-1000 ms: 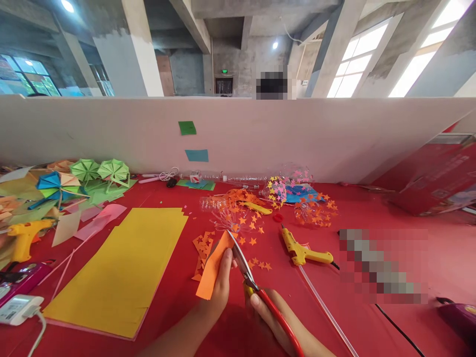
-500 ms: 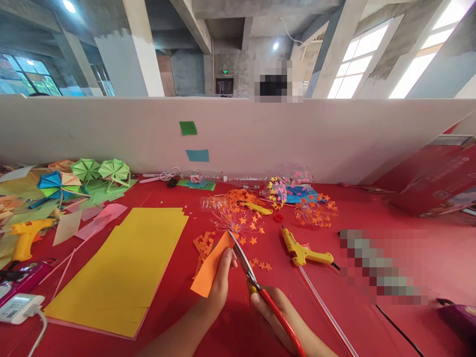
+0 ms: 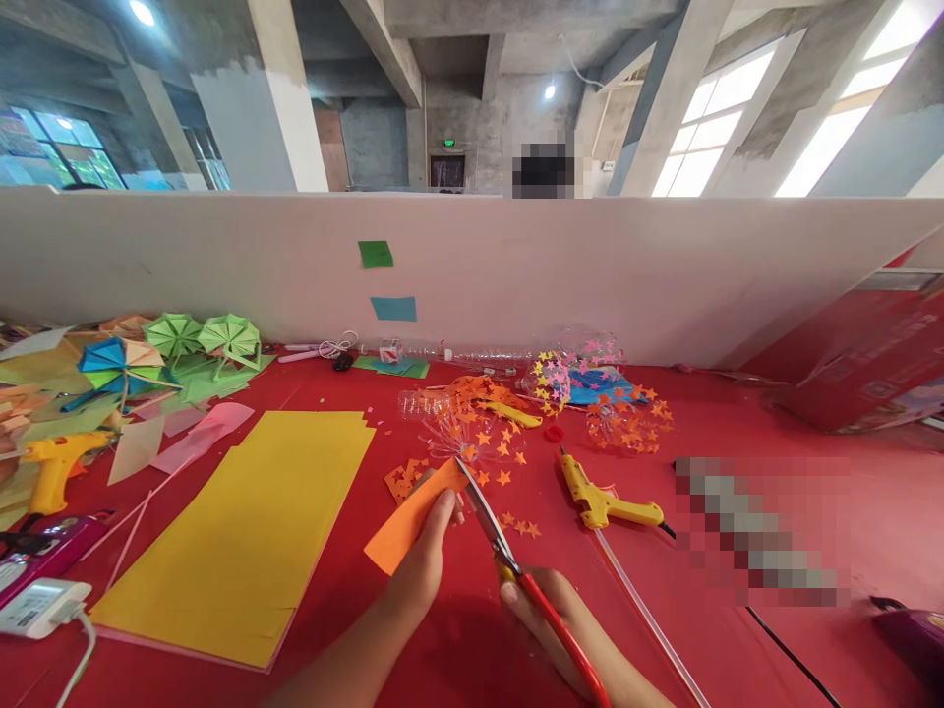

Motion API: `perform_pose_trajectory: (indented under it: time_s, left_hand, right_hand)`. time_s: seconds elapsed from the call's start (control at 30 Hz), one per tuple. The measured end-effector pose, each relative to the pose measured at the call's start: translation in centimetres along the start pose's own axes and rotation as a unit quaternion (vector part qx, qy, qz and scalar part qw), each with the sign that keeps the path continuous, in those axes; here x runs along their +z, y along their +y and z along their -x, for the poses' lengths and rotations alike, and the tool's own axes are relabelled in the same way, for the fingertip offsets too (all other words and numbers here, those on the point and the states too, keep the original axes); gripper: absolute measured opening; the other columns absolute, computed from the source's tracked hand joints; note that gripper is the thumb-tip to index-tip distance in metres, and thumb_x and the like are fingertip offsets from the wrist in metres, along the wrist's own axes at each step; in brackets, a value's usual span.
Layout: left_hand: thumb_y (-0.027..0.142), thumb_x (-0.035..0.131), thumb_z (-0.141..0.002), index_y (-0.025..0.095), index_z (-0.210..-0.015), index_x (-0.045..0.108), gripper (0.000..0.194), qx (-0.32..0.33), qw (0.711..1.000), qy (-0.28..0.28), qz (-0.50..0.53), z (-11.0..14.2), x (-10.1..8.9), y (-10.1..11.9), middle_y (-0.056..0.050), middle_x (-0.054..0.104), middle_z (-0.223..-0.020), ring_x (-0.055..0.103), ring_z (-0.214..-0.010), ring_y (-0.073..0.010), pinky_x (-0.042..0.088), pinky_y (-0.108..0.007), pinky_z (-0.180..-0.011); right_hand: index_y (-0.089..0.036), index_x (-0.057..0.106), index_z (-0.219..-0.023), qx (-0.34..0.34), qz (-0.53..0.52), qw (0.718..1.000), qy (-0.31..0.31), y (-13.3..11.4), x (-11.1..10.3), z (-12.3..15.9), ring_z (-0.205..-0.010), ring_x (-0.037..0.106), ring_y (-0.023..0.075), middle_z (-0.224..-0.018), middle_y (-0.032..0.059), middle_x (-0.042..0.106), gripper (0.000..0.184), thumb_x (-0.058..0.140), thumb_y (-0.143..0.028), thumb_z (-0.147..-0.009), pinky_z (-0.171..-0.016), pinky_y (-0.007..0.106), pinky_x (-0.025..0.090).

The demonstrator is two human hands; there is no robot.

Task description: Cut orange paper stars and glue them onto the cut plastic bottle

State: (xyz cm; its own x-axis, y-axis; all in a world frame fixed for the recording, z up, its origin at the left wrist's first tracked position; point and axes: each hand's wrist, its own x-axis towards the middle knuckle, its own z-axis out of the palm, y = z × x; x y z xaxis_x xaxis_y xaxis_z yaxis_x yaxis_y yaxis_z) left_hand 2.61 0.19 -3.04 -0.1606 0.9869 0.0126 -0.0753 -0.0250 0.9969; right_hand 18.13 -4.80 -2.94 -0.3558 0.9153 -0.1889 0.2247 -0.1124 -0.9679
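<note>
Pinched in my left hand [image 3: 428,551] is a folded strip of orange paper [image 3: 404,526], its far end tilted up to the right. My right hand [image 3: 546,619] is wrapped round the red handles of a pair of scissors [image 3: 483,506]. The blade tips meet the upper right end of the paper, and the blades look nearly together. Just beyond lie orange paper scraps with cut-outs [image 3: 404,479] and small orange paper stars [image 3: 520,526]. Behind them is a clear plastic piece cut into strips [image 3: 468,438], with orange stars on it.
Yellow paper sheets [image 3: 243,531] lie to the left. A yellow glue gun [image 3: 609,506] with a clear stick rests to the right; another glue gun [image 3: 57,467] is far left. Paper umbrellas [image 3: 173,339] stand behind. A white partition [image 3: 295,265] closes the red table's back.
My left hand has shifted slightly left and turned the orange paper, so its near end swings left and up. The scissors stay almost in place at the paper's far end.
</note>
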Motion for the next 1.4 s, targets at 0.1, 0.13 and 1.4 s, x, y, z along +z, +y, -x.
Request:
perform_pose_trajectory:
  time_s: [0.1, 0.13, 1.4]
  left_hand:
    - [0.051, 0.058, -0.075, 0.018, -0.058, 0.059, 0.037, 0.021, 0.998, 0.042, 0.038, -0.8, -0.3, -0.3, -0.003, 0.061, -0.062, 0.058, -0.066, -0.0175, 0.047, -0.028, -0.068]
    - [0.049, 0.058, -0.076, 0.018, -0.056, 0.059, 0.036, 0.033, 0.997, 0.047, 0.054, -1.1, -0.5, -0.4, -0.003, 0.06, -0.06, 0.057, -0.064, -0.0166, 0.047, -0.028, -0.067]
    - [0.038, 0.055, -0.075, 0.017, -0.052, 0.05, 0.031, 0.02, 0.997, -0.072, 0.032, -2.4, -1.1, 1.2, 0.004, 0.047, -0.042, 0.042, -0.037, -0.0073, 0.032, -0.02, -0.04]
  right_hand:
    - [-0.022, 0.031, -0.058, 0.0, 0.006, 1.0, -0.002, -0.2, -0.2, 0.1, -0.046, 0.027, 0.0073, -0.05, -0.0061, 0.035, 0.064, 0.039, -0.083, -0.074, -0.045, 0.024, 0.018]
    - [-0.021, 0.032, -0.058, 0.0, 0.01, 1.0, -0.001, -0.1, -0.3, 0.1, -0.047, 0.027, 0.0073, -0.051, -0.006, 0.035, 0.064, 0.039, -0.083, -0.074, -0.045, 0.024, 0.019]
    - [-0.021, 0.035, -0.064, -0.005, 0.083, 0.994, -0.071, -1.0, -1.9, 0.6, -0.05, 0.029, 0.0087, -0.054, -0.0053, 0.035, 0.06, 0.035, -0.078, -0.08, -0.046, 0.023, 0.021]
